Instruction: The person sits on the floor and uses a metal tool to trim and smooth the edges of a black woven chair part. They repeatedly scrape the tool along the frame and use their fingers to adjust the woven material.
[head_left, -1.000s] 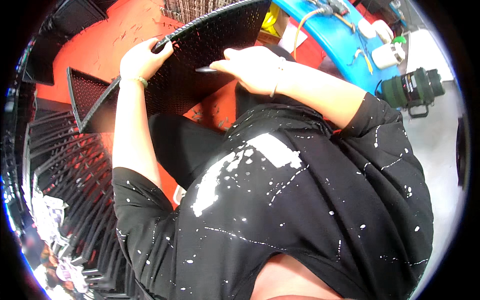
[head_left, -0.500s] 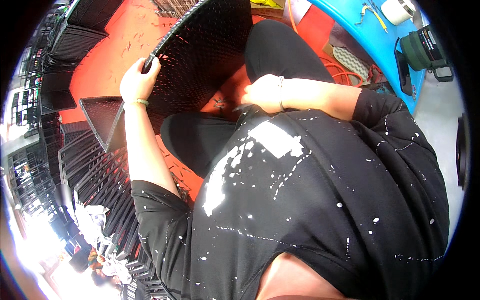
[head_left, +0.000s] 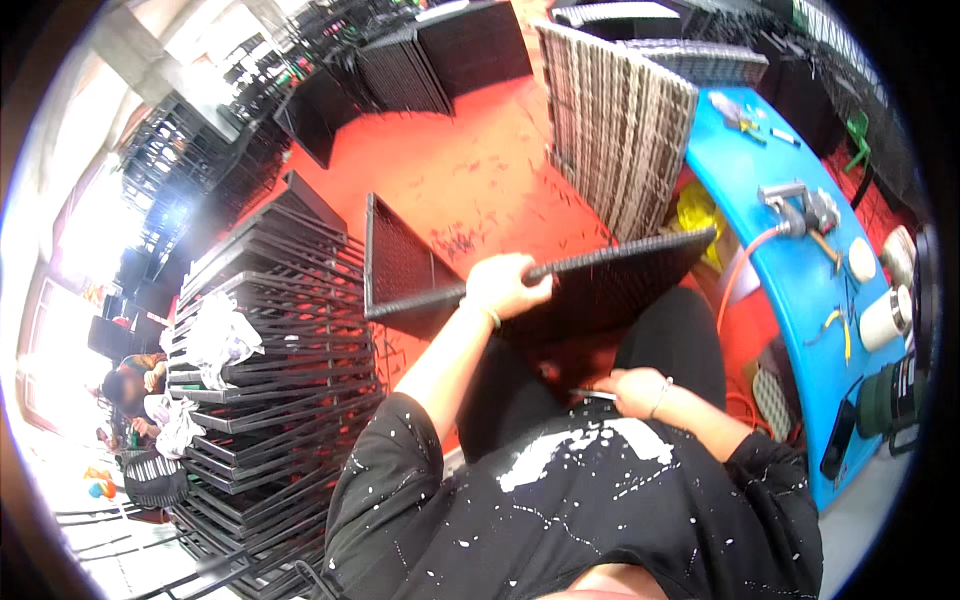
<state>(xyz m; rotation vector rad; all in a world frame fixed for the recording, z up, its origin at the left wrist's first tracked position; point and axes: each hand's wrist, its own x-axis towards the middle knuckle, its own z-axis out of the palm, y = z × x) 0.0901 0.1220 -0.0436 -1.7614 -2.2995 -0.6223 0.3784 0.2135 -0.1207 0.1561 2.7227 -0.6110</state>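
Note:
A black woven rattan panel (head_left: 600,295) stands on edge in front of my knees. My left hand (head_left: 507,287) grips its upper edge, fingers wrapped over the rim. Another dark woven part (head_left: 408,255) with a raised side stands just beyond, to the left; whether the two are joined is hidden. Low by my right thigh, my right hand (head_left: 638,390) is closed on a thin silvery metal tool (head_left: 594,394) that points left. Its kind is too small to make out. Shadow hides much of the panel's lower part.
Black metal frames (head_left: 270,380) are stacked to the left. A brown-grey woven panel (head_left: 620,120) stands at far right. The blue table (head_left: 770,270) holds an air tool (head_left: 800,212), yellow-handled pliers (head_left: 838,325) and a dark green jar (head_left: 885,400). Dark scraps litter the red floor (head_left: 420,160).
My view has lifted and swung, showing more floor and table. The panel's upper edge now lies more level across the view. My left hand still holds it; the thin tool shows more plainly.

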